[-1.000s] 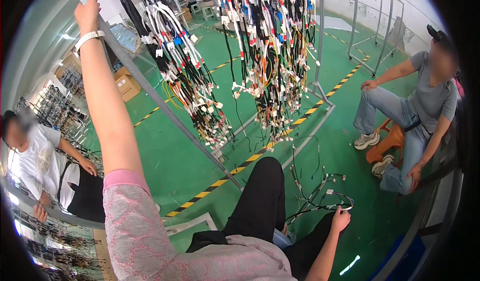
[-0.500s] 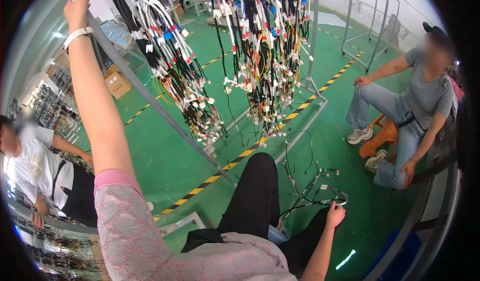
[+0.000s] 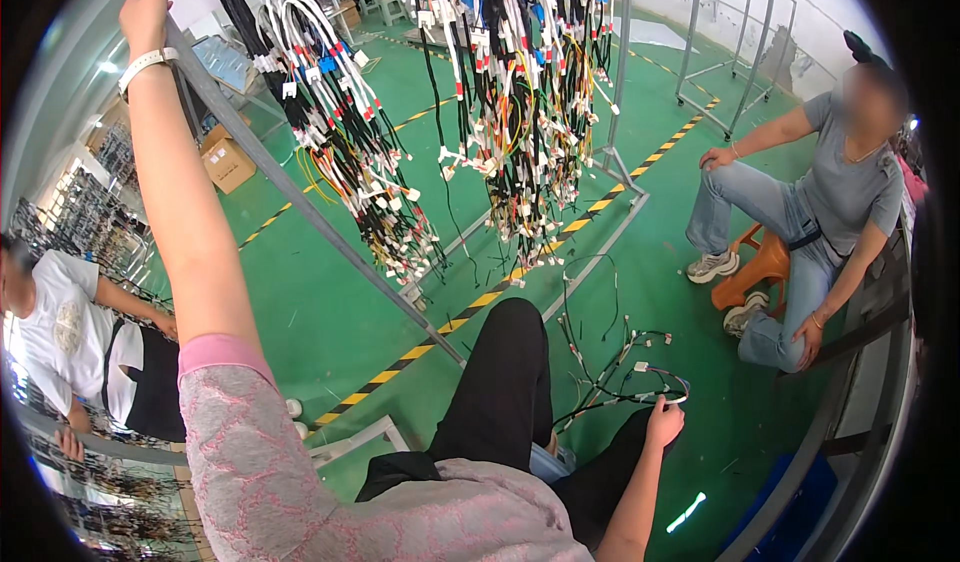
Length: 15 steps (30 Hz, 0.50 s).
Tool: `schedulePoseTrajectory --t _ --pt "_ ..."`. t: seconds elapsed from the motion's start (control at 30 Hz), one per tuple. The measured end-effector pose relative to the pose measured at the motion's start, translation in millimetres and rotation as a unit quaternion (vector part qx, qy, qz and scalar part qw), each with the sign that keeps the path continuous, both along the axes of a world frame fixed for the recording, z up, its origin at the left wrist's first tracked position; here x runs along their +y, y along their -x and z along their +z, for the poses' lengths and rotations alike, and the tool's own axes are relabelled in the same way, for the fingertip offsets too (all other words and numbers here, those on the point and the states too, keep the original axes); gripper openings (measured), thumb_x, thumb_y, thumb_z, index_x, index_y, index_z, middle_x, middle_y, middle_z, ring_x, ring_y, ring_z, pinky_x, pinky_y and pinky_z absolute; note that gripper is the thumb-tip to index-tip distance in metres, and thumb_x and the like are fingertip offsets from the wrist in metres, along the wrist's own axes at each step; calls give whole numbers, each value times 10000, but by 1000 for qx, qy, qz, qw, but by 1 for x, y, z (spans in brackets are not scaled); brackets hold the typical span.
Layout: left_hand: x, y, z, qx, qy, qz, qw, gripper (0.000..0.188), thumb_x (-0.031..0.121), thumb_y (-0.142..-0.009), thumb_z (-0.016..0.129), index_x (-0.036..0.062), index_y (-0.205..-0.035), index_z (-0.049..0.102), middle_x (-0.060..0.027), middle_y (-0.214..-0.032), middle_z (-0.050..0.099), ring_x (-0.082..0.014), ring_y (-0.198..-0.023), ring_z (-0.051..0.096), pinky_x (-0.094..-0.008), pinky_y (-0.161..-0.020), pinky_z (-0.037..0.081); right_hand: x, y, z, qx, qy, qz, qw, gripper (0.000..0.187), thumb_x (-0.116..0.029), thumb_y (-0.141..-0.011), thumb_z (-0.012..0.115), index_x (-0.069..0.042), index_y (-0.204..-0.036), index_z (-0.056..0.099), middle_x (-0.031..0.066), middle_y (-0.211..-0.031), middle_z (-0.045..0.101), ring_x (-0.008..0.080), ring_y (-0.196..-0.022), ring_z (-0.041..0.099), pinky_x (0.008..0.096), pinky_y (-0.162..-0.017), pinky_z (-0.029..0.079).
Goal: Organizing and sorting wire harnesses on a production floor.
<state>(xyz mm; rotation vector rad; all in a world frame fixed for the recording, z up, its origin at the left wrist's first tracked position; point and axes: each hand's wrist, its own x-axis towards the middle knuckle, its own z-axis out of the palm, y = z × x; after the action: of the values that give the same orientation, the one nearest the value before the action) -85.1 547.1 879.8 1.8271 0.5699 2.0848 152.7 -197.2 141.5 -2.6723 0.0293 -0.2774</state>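
One wire harness (image 3: 622,397), dark with white connectors, is beside the person's right knee, its branches spreading out ahead over the green floor (image 3: 590,452); whether they lie on it or hang just above is hard to tell. The right hand (image 3: 664,424) is closed around one pale loop at the harness's near end. The left hand (image 3: 146,12), above one white wristband (image 3: 148,70), is wrapped around one slanting grey metal post (image 3: 273,166) at upper left. Past that post hang two thick bundles of harnesses (image 3: 520,112), the right one fuller; their single strands are too many to count. Yellow-and-black striped tape (image 3: 410,357) crosses the floor beneath. Two co-workers sit nearby: one at right in a grey top (image 3: 848,187) on one orange stool (image 3: 752,267), both hands on the legs, and one at left in a white shirt (image 3: 65,307). Farther back stand one cardboard box (image 3: 228,165) and one wheeled metal frame (image 3: 765,47).
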Motion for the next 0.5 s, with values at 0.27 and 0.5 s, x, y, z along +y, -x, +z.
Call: schedulePoseTrajectory --t 0.27,0.5 --pt "-3 -2 -3 13 -4 16 1000 386 279 -741 760 -60 -851 611 -74 -721 610 -118 -602 556 -243 -579 461 3 -1 5 46 -10 -17 999 363 -345 -827 621 11 -762 657 162 -780 643 352 -827 579 457 -791 449" --pt "0 -5 -2 2 3 11 1000 387 261 -740 765 -72 -852 603 -80 -721 610 -122 -606 558 -251 -581 463 1 -2 4 14 5 -3 1000 378 -363 -837 606 3 -782 681 182 -777 652 366 -783 610 467 -736 475"
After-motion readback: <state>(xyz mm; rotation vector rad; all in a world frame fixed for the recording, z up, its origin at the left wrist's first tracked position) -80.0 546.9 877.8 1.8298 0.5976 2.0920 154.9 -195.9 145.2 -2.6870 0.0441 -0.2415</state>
